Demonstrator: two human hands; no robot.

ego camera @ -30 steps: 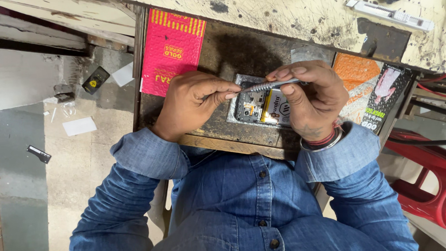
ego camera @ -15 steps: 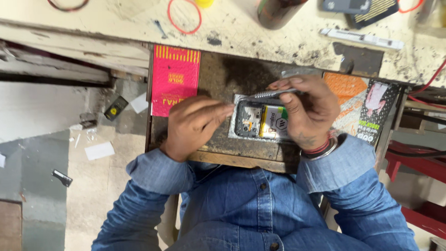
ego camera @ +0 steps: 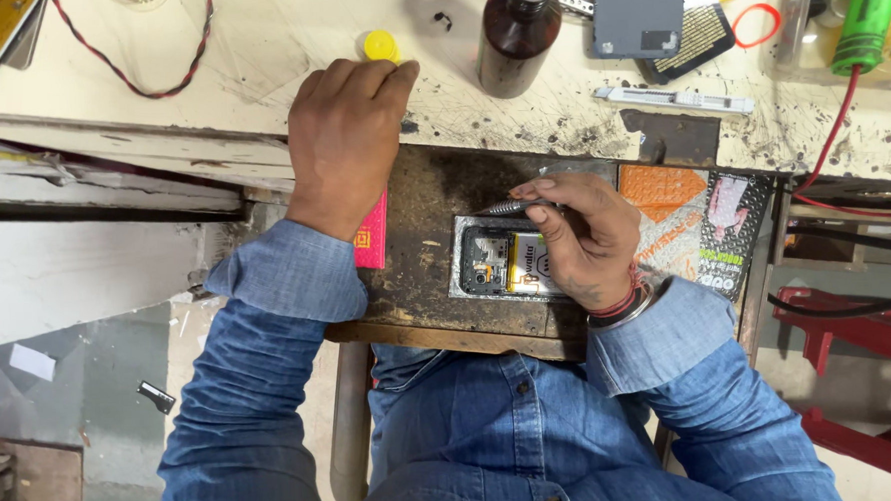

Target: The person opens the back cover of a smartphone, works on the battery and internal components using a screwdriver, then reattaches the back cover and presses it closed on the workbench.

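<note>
The opened phone point(ego camera: 506, 261), its metal frame and battery exposed, lay on a dark, stained wooden board point(ego camera: 420, 232). The right hand point(ego camera: 587, 236) pinched a slim metal screwdriver point(ego camera: 509, 207) above it. The left hand point(ego camera: 346, 140), fingers curled, reached a small yellow cap point(ego camera: 379, 45) on the scratched worktop point(ego camera: 286, 37).

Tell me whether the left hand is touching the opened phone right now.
Apart. The head view shows the left hand up on the pale benchtop by the yellow cap, with dark board between it and the opened phone, which lies under the right hand.

Blue denim shirt, red wrist thread point(ego camera: 623, 298).
</note>
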